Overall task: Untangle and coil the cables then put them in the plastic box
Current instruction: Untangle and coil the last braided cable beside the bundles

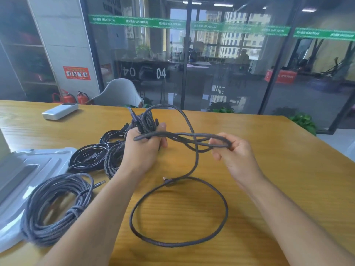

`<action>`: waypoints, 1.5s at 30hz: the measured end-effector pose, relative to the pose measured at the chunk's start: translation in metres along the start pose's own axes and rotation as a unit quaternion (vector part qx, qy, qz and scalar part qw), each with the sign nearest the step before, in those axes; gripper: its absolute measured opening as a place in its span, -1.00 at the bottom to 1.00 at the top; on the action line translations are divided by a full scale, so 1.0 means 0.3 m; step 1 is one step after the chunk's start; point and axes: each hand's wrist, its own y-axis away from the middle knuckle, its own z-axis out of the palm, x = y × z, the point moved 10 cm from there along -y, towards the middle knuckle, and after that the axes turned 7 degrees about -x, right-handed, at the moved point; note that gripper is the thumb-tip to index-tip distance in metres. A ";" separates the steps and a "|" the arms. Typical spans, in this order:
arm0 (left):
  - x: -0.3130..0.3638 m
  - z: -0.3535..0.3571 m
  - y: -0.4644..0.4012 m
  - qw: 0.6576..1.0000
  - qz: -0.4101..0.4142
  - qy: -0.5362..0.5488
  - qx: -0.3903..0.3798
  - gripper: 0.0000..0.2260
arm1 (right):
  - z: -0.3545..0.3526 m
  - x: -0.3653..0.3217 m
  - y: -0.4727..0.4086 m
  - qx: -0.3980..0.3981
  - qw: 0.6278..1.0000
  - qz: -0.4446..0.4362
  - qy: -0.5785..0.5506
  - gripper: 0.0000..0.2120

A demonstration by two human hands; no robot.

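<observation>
Gripping a grey braided cable [178, 189], both hands, left [143, 144] and right [236, 150], hold its half-wound loops.

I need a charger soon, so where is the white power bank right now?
The white power bank lies at the far left of the wooden table, beyond the black cables.

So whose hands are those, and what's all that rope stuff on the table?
There is no machine here. A person wears a camera on their head, so you see their own two hands from above. The left hand grips a bunch of grey braided cable, and the right hand pinches a loop of it. The rest droops onto the wooden table. Beside it lie a coiled grey cable, black cables, a white plastic lid and a white box-like gadget.
</observation>
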 end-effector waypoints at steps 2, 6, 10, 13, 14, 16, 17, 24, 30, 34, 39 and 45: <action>-0.001 0.009 0.004 1.000 -0.006 0.008 -0.001 -0.51 | -0.003 0.024 -0.004 0.013 0.999 0.027 -0.015 -0.66; 0.031 0.037 0.010 0.998 0.029 0.047 -0.023 -0.56 | 0.073 0.090 0.004 0.005 0.937 0.122 -0.327 -0.73; 0.047 0.008 0.010 0.998 0.047 0.049 -0.002 -0.58 | 0.122 0.137 0.043 -0.058 0.891 0.265 -0.363 -0.69; 0.065 -0.025 0.011 0.997 0.051 0.065 0.009 -0.62 | 0.136 0.145 0.073 -0.182 0.919 0.306 -0.169 -0.75; 0.070 -0.023 0.012 0.996 0.051 0.067 0.001 -0.64 | 0.128 0.141 0.077 -0.199 0.926 0.304 -0.101 -0.74; 0.078 -0.007 0.015 0.997 0.053 0.059 -0.018 -0.67 | 0.109 0.123 0.066 -0.215 0.932 0.293 -0.009 -0.74; 0.082 0.002 0.016 0.997 0.057 0.051 -0.026 -0.69 | 0.100 0.113 0.063 -0.220 0.931 0.289 0.018 -0.74; 0.093 0.078 0.048 0.991 0.038 0.099 -0.081 -0.79 | 0.176 0.108 0.121 -0.334 0.895 0.291 0.053 -0.75; 0.081 0.183 0.071 0.949 -0.027 0.250 -0.190 -0.75 | 0.216 0.152 0.118 -0.345 0.889 0.288 0.082 -0.74; 0.086 0.235 0.101 0.925 -0.043 0.258 -0.277 -0.74 | 0.166 0.199 0.090 -0.312 0.899 0.286 0.115 -0.58; 0.084 0.224 0.101 0.912 -0.057 0.268 -0.306 -0.69 | 0.061 0.193 0.053 -0.271 0.924 0.236 0.132 -0.57; 0.085 0.185 0.089 0.928 -0.051 0.248 -0.275 -0.57 | -0.008 0.167 0.111 -0.413 0.857 0.238 0.196 -0.78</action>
